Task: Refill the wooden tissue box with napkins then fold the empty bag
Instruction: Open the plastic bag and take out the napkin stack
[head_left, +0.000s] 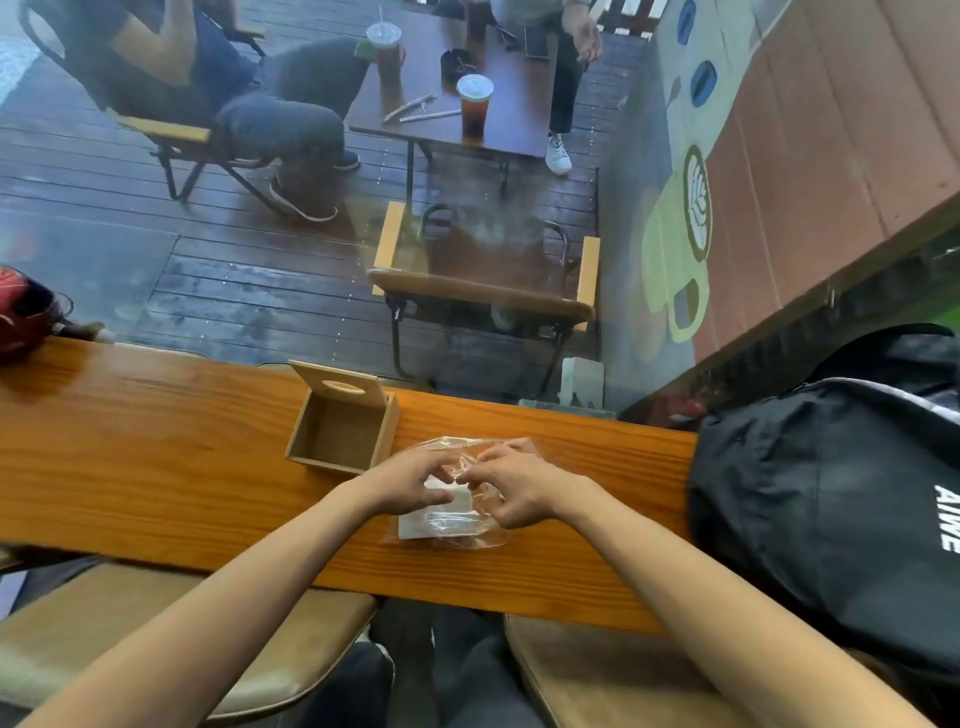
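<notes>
**Inspector A:** What was on the counter (156, 467) at the time of the check?

**Inspector B:** A wooden tissue box (340, 434) stood near the far edge of the counter, about midway along it. Its lid (340, 387) was raised and leaned back, with the oval slot visible. The inside showed bare wood; no napkins were seen in it.

**Inspector A:** And the bag?

**Inspector B:** A clear plastic bag (452, 527) lay flat on the counter just beside the box, to its right and nearer the person, between the far edge and the near edge. A white stack of napkins (436, 514) was inside it.

**Inspector A:** State of the hands?

**Inspector B:** The left hand (408, 480) had its fingers curled and pinched the plastic over the napkins. The right hand (514, 483) was likewise curled, fingertips pinching the bag film close to the left hand. The two sets of fingertips nearly met above the stack. Whether the bag mouth was open could not be told.

**Inspector A:** Anything else on the counter?

**Inspector B:** A black backpack (831, 499) covered the right end. A red object (23, 312) sat at the far left corner. Beyond the glass, a deck with chairs and a table carrying two lidded cups (474, 106).
</notes>
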